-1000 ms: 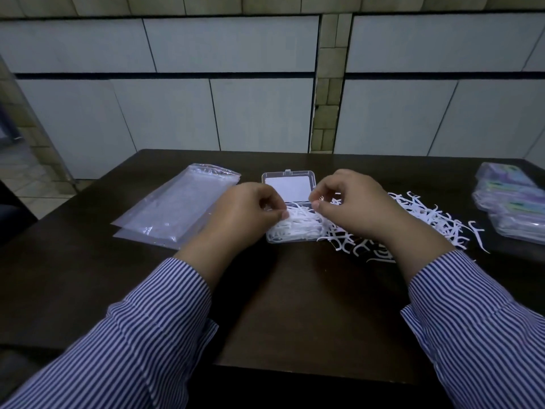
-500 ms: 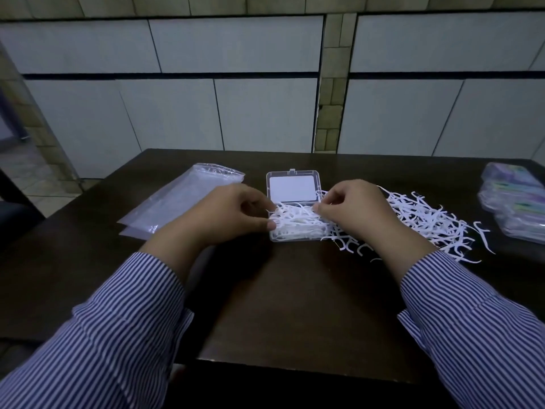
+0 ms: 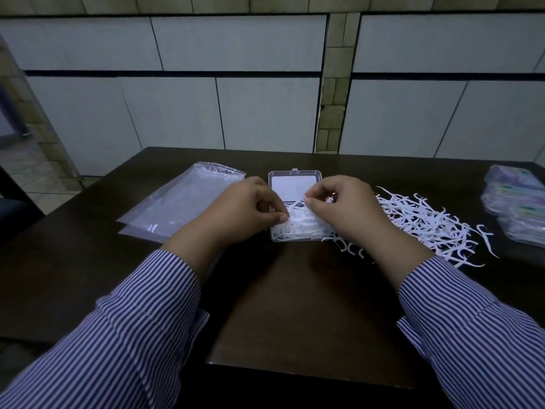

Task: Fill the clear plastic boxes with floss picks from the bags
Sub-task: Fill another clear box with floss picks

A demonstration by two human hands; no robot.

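Status: one clear plastic box [image 3: 295, 231] sits open at frame centre on the dark table [image 3: 295, 305], lid [image 3: 293, 184] flipped back toward the wall. Tray looks mostly full of floss picks [image 3: 303, 228]; I'd call this box close to done, lid not closed yet.

Left to do: big loose pile of picks [image 3: 427, 222] right of the box, touching its right edge, some spilling toward the lower right. Two flat bags [image 3: 177, 208] at centre left look empty. Stack of packs [image 3: 516, 208] at the far right edge; can't tell what they hold.

My left hand [image 3: 239, 214]: fingers curled, thumb and forefinger pressed together at the tray's left edge, on the picks. Whether they actually pinch one I can't tell.

My right hand [image 3: 345, 208]: fingers curled over the tray's right side, fingertips pinching a small cluster of picks just above the fill.
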